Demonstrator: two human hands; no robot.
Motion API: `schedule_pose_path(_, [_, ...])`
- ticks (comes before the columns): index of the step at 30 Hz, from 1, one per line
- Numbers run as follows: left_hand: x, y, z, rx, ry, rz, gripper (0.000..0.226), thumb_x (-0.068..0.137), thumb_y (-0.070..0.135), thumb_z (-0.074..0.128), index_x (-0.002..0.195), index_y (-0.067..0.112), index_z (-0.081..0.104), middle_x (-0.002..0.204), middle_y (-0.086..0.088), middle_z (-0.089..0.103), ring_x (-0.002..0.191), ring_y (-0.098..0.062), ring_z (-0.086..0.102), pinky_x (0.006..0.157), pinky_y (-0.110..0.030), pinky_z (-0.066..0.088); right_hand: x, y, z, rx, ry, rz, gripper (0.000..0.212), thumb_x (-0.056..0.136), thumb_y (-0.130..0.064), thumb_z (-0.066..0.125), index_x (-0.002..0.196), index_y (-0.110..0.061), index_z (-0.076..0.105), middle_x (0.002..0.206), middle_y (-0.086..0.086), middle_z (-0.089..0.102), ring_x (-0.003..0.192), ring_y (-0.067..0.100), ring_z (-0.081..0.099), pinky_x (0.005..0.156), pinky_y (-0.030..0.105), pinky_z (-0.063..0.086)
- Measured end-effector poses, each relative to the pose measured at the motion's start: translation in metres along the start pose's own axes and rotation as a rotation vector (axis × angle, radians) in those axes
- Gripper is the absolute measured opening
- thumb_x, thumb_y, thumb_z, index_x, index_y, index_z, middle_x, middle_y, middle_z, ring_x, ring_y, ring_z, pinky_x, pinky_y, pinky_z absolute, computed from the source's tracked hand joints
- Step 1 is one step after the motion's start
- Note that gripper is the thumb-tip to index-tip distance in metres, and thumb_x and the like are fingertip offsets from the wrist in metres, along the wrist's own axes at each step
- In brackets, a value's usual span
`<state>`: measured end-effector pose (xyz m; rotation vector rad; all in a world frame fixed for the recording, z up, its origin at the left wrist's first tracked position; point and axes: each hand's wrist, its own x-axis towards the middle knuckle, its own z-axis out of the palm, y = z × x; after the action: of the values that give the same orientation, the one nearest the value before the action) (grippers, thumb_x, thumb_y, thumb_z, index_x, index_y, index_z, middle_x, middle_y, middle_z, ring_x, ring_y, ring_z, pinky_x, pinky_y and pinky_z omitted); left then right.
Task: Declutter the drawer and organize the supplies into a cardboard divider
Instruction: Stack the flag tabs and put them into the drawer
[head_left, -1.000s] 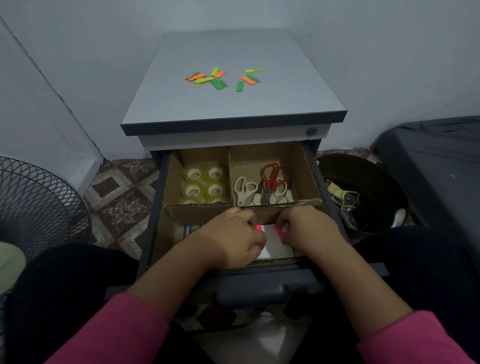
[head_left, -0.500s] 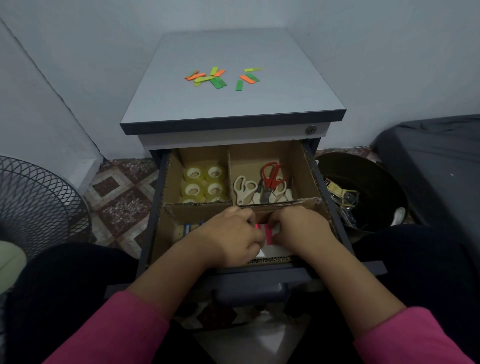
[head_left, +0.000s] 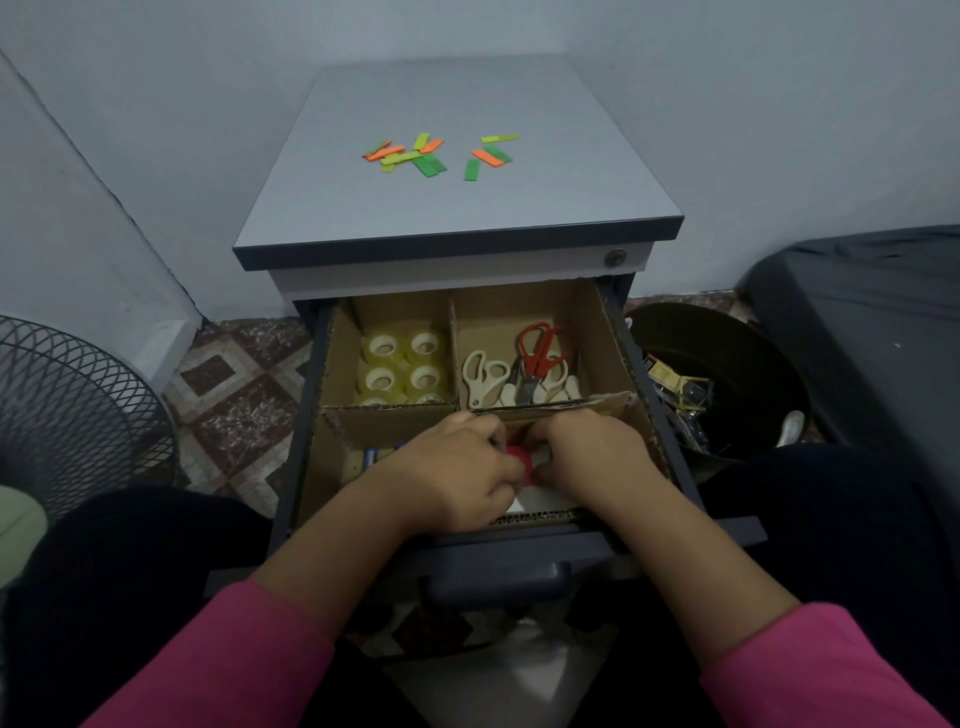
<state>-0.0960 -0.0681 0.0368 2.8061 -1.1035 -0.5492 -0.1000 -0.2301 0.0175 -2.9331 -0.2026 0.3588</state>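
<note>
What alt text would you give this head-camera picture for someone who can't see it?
Two hands, left hand and right hand, pinch a small red item inside an open drawer's brown cardboard divider. Behind them sit clear tape rolls and scissors.

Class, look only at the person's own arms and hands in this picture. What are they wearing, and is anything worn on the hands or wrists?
Both arms wear pink sleeves, pushed up so the forearms are bare. The left hand and right hand are bare: no gloves, and no rings, watch or bracelet show. The left sleeve and right sleeve are plain, with no print or markings visible.
</note>
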Motion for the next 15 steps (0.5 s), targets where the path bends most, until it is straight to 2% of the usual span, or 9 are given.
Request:
schedule_pose_path(11, [-0.0002,-0.0004,-0.0001,0.013,0.004,0.013,0.028,0.093,0.036,0.039,0.112,0.036,0.060,0.116,0.002,0.043,0.112,-0.019,0.039,0.102,-0.033,0.031,-0.0020,0.0014,-0.0052,0.086,-0.034,0.023,0.029,0.083,-0.038,0.063,0.112,-0.042,0.065,0.106,-0.002,0.065,0.098,0.021,0.062,0.072,0.027,0.042])
schedule_pose_path(13, [0.0010,-0.0007,0.0008,0.031,0.014,0.028,0.028,0.093,0.035,0.039,0.112,0.036,0.059,0.117,0.002,0.044,0.114,-0.019,0.039,0.103,-0.032,0.028,-0.0031,0.0010,-0.0061,0.078,-0.032,0.043,0.029,0.084,-0.033,0.062,0.112,-0.039,0.065,0.106,-0.001,0.065,0.098,0.022,0.062,0.073,0.028,0.044])
schedule_pose_path(15, [0.0012,-0.0003,0.0007,0.032,0.015,0.028,0.027,0.094,0.034,0.039,0.112,0.035,0.059,0.118,0.000,0.044,0.115,-0.018,0.038,0.101,-0.030,0.026,-0.0051,0.0027,-0.0074,0.035,-0.013,0.111,0.024,0.086,-0.022,0.059,0.107,-0.029,0.067,0.101,0.001,0.063,0.093,0.023,0.061,0.072,0.029,0.045])
